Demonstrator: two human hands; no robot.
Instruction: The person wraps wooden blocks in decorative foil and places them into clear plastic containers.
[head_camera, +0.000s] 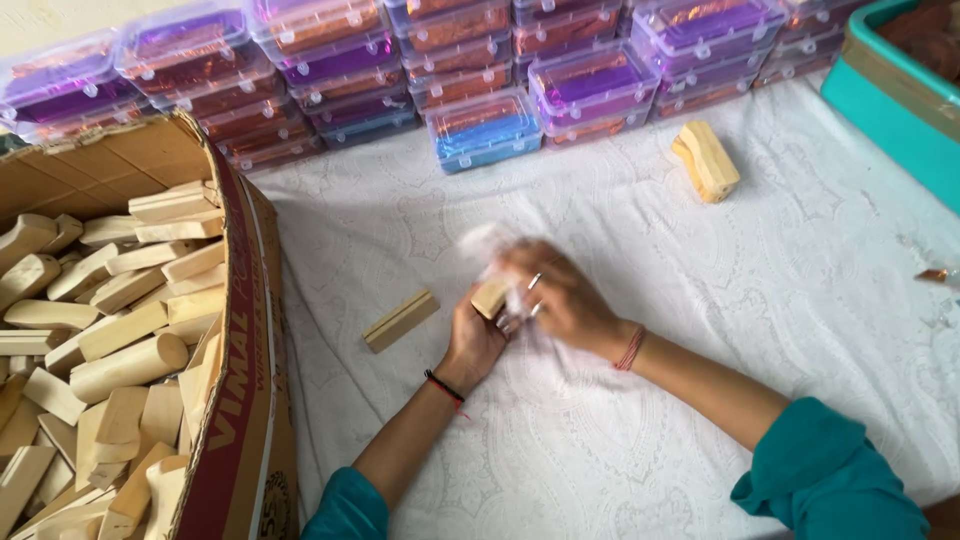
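Observation:
My left hand (470, 340) grips a small pale wooden block (490, 297) at the middle of the white lace-covered table (420, 210). My right hand (560, 295) is closed over a blurred white cloth (487, 245) pressed against the same block. A second wooden block (400, 320) with a groove lies flat just left of my left hand. A third, chunkier block (706, 160) rests farther back on the right.
A cardboard box (235, 330) full of several similar wooden blocks stands at the left. Stacked clear plastic cases with purple, blue and orange contents (480, 130) line the back. A teal bin (890, 100) sits at the top right.

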